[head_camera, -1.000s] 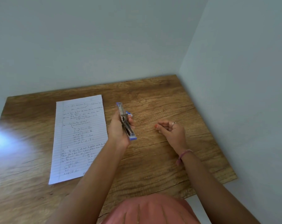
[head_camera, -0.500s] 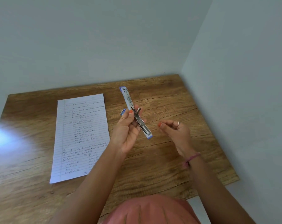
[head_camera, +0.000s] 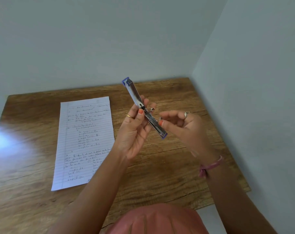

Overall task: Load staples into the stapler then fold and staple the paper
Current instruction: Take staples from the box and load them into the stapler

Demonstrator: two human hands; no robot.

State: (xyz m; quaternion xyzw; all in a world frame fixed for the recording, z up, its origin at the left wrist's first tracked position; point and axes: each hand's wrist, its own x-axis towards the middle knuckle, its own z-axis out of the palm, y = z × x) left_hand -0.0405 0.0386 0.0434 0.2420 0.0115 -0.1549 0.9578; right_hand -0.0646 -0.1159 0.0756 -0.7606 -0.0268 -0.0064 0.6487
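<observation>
Two hands: left hand (head_camera: 135, 132) fingers (head_camera: 140, 110) pinch the opened stapler (head_camera: 144, 108).

Only one view, taken from the head, looking forward and steeply down onto the wooden tabletop (head_camera: 185, 159). Placed close above the raised forearms, with the room corner at far right. Wide angle, so bends the edges.

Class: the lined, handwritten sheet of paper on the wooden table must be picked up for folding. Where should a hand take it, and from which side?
Take the lined handwritten sheet of paper at its near left corner, probably from the table's front. It lies flat, so a hand must lift a corner first; the left arm covers the near right one.
</observation>
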